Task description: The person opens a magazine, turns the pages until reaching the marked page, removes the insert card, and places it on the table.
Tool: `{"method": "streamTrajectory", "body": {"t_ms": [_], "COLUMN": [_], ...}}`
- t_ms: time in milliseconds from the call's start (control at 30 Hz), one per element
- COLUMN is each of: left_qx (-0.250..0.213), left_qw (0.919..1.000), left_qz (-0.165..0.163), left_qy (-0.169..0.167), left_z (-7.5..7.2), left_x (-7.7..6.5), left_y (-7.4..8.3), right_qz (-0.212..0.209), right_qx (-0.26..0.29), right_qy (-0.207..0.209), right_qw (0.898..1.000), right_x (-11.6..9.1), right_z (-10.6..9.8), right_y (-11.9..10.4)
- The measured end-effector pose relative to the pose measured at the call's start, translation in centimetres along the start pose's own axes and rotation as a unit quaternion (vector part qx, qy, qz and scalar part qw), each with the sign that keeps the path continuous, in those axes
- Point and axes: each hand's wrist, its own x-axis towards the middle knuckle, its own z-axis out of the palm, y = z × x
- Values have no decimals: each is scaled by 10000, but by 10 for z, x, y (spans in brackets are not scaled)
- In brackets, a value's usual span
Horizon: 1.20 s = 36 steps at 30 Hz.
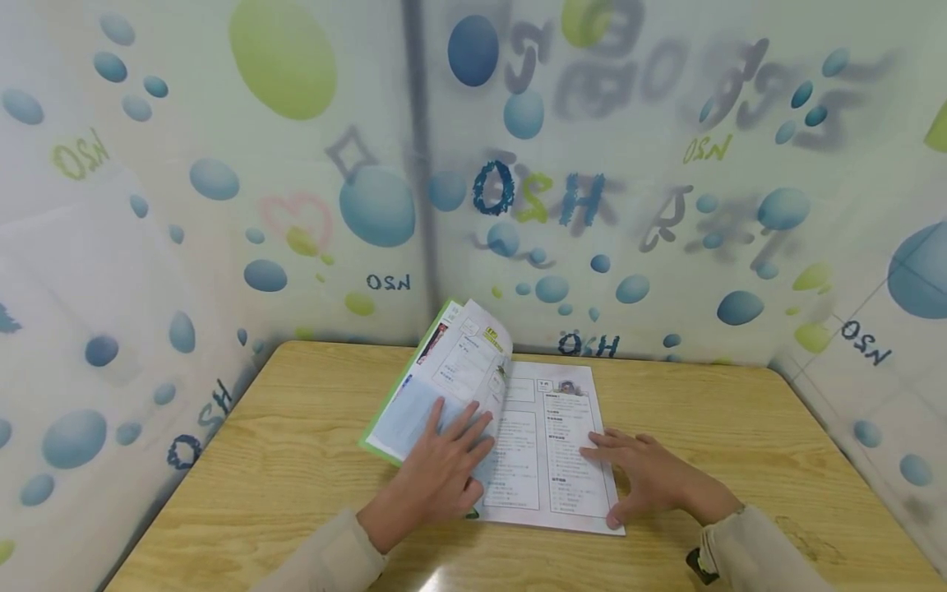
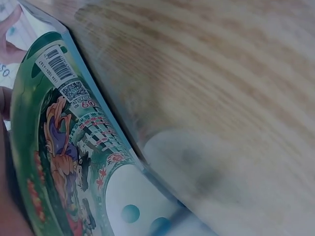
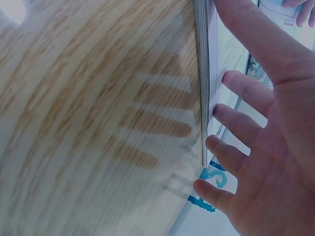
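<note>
An open book (image 1: 521, 460) with printed pages lies on the wooden table. My left hand (image 1: 440, 473) rests on its left-hand page (image 1: 403, 415), fingers spread and straight. That side is lifted, with a leaf curling up at the top. In the left wrist view the green cover (image 2: 29, 98) bends up off the table, showing a barcode and cartoon figures; little of the left hand is seen there. My right hand (image 1: 651, 477) touches the right page near its outer edge, thumb by the lower corner. The right wrist view shows its fingers (image 3: 241, 123) extended against the page.
The glossy wooden table (image 1: 296, 460) reaches a curtain (image 1: 629, 205) printed with blue and green bubbles and mirrored H2O lettering. It closes in the back and both sides. A dark wristband (image 1: 701, 567) sits at the right sleeve.
</note>
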Motion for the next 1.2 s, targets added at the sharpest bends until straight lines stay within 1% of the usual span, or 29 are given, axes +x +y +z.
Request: {"method": "streamTrajectory", "body": {"t_ms": [133, 233, 600, 767, 900, 1000, 1200], "left_qx": [-61, -102, -235, -651, -1009, -1155, -1286], "left_qw": [9998, 9996, 9985, 9951, 9904, 9880, 9865], "left_qz": [-136, -233, -489, -696, -864, -938, -949], "left_qy": [116, 116, -122, -276, -370, -409, -364], "left_z": [2, 2, 4, 5, 7, 7, 9], "left_x": [-1, -2, -8, -10, -12, -13, -13], "left_y": [1, 1, 6, 6, 7, 7, 7], "right_qz": [13, 51, 132, 29, -80, -109, -180], "right_qx": [19, 20, 17, -32, -90, -111, -147], "right_qy": [-25, -44, -87, -21, 58, 86, 118], "right_qw": [10000, 10000, 9999, 10000, 9999, 9998, 9997], "right_x": [0, 0, 1, 1, 1, 2, 2], "right_z": [0, -1, -1, -1, 0, 1, 0], "right_y": [-1, -2, -2, 0, 1, 2, 2]}}
